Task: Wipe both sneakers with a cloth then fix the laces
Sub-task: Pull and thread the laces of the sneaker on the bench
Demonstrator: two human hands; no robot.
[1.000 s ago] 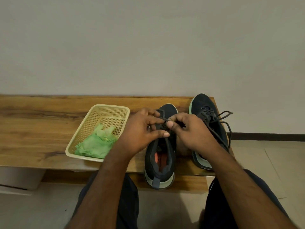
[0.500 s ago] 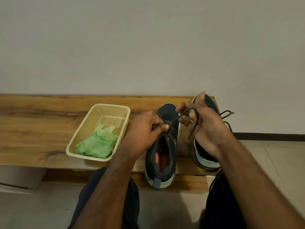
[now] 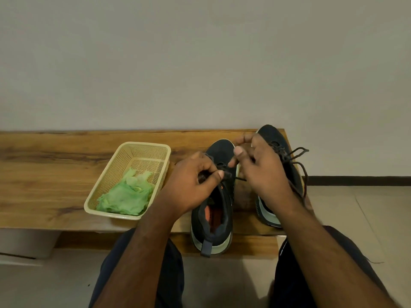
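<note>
Two dark sneakers with pale soles stand toe-away on a wooden bench [image 3: 55, 174]. The left sneaker [image 3: 214, 218] shows an orange insole. My left hand [image 3: 191, 185] pinches its dark lace [image 3: 224, 172] over the tongue. My right hand [image 3: 260, 172] hovers over the gap between the shoes, thumb and fingers curled around the other lace end, which runs to it from the knot. The right sneaker [image 3: 278, 141] sits partly behind that hand, its laces [image 3: 298, 152] looped loosely to the right. A crumpled green cloth [image 3: 126, 196] lies in a basket.
The cream plastic basket [image 3: 133, 150] stands on the bench left of the sneakers. A plain wall rises behind the bench. The bench ends just right of the right sneaker, with tiled floor [image 3: 367, 218] beyond. My knees in dark trousers [image 3: 169, 274] are below.
My right hand has come back down and left toward the left sneaker after pulling the lace up and right. My left hand has stayed pinching the lace at the tongue.
</note>
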